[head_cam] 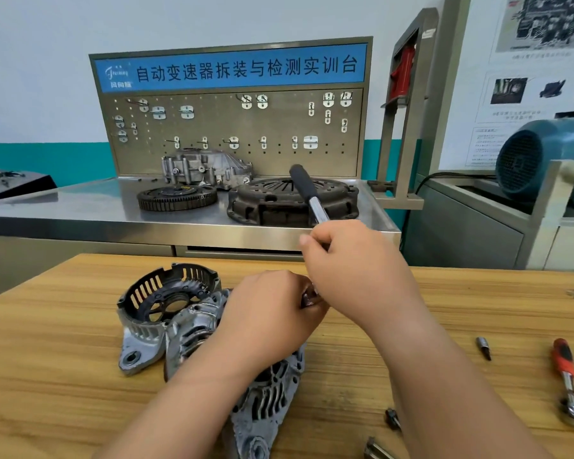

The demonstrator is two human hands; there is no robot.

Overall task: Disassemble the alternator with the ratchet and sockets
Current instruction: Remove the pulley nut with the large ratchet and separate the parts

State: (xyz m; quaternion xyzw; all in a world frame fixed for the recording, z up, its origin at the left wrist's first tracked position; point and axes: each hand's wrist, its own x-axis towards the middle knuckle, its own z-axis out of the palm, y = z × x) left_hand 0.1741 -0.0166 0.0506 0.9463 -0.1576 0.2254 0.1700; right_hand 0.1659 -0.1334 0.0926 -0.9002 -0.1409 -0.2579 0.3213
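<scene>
The grey alternator body (269, 395) lies on the wooden table (63, 376), with a separated end housing (161, 303) beside it at the left. My left hand (272, 313) curls over the top of the alternator and grips a dark part near the ratchet head. My right hand (355, 270) grips the shaft of a ratchet (307, 190), whose black handle points up and away from me. The ratchet head is hidden between my hands.
A red-handled ratchet (569, 379), a bit socket (483, 348) and loose bolts (391, 419) lie at the right of the table. Behind stands a steel bench (80, 207) with a clutch cover (272, 200), a flywheel (177, 197) and a pegboard (232, 127).
</scene>
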